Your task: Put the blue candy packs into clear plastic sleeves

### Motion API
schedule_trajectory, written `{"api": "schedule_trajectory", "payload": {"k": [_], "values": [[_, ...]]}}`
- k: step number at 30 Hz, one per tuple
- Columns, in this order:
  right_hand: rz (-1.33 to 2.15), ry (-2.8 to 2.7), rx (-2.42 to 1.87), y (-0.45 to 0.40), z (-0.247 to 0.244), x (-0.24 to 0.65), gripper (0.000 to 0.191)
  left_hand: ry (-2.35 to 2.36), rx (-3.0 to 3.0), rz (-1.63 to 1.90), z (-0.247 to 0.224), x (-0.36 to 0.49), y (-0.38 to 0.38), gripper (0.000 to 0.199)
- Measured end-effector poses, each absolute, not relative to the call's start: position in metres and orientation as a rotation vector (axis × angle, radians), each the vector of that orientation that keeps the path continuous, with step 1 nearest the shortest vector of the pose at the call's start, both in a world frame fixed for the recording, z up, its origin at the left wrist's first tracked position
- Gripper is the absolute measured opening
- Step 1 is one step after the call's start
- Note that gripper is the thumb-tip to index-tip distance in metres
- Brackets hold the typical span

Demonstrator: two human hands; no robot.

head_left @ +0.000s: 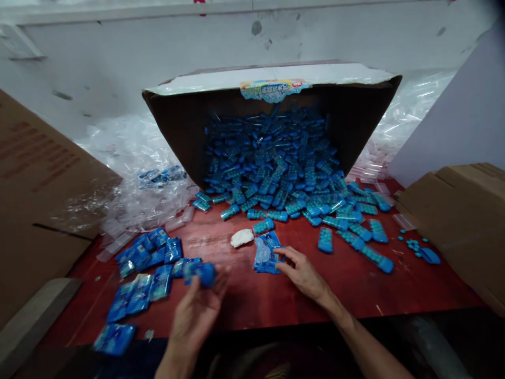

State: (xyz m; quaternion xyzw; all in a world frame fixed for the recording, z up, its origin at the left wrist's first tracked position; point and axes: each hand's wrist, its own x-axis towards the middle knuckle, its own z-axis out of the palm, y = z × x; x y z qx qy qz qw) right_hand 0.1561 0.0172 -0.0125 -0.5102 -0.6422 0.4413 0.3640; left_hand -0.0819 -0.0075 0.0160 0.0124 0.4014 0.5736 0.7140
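Observation:
In my left hand (199,313), palm turned up, a blue packet (203,274) rests between thumb and fingers; motion blurs it, so its details are unclear. My right hand (302,271) reaches in from the right with thumb and forefinger apart. Its fingertips are at the right edge of flat blue printed packets (266,255) lying on the red table. Just behind these lie a small clear tube of blue balls (263,226) and a crumpled white piece (242,238). Filled blue packets (138,258) are spread to the left of my left hand.
A tipped cardboard box (173,126) spills many blue-capped tubes (276,173) onto the red table (236,305). Clear plastic tubes (138,200) pile at the left. Cartons (453,226) flank both sides. Loose blue balls (413,245) lie at right beside a blue cap (429,256).

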Motion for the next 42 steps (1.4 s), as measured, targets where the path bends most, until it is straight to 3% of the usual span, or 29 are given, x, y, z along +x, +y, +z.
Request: {"api": "schedule_trajectory", "payload": {"k": [5, 8, 11, 14, 17, 21, 25, 28, 30, 37, 42], "values": [[0.553, -2.015, -1.603, 0.035, -0.023, 0.155, 0.023, 0.937, -0.064, 1.677, 0.022, -0.149, -0.006, 0.053], [0.33, -2.099, -1.743, 0.038, -0.031, 0.148, 0.01, 1.082, -0.044, 1.59, 0.011, -0.147, -0.01, 0.036], [0.268, -2.105, -1.764, 0.039, -0.035, 0.145, 0.013, 1.174, 0.108, 1.346, 0.001, -0.109, -0.013, 0.017], [0.271, -2.061, -1.731, 0.036, -0.03, 0.147, 0.014, 1.216, 0.309, 1.106, -0.005, -0.054, -0.011, 0.024], [0.357, -1.982, -1.601, 0.029, -0.018, 0.149, 0.015, 1.279, 0.498, 1.054, -0.01, -0.01, 0.0, 0.041], [0.686, -1.859, -1.309, 0.021, -0.005, 0.144, 0.017, 1.223, 0.657, 1.018, -0.015, 0.012, 0.014, 0.029], [1.225, -1.375, -1.332, 0.025, -0.008, 0.14, 0.031, 1.252, 0.695, 1.004, -0.014, 0.009, 0.019, 0.027], [1.548, -1.145, -1.288, 0.029, -0.013, 0.14, 0.016, 1.354, 0.819, 0.96, -0.009, 0.003, 0.02, 0.027], [1.608, -1.036, -1.26, 0.029, -0.014, 0.14, 0.013, 1.462, 0.905, 0.94, -0.007, 0.001, 0.022, 0.029], [1.782, -0.717, -1.132, 0.027, -0.021, 0.138, 0.036, 1.507, 0.977, 0.823, -0.008, 0.001, 0.032, 0.033], [1.499, -0.652, -1.095, 0.027, -0.02, 0.136, 0.035, 1.451, 0.806, 0.974, -0.021, -0.004, 0.036, 0.025]]}}
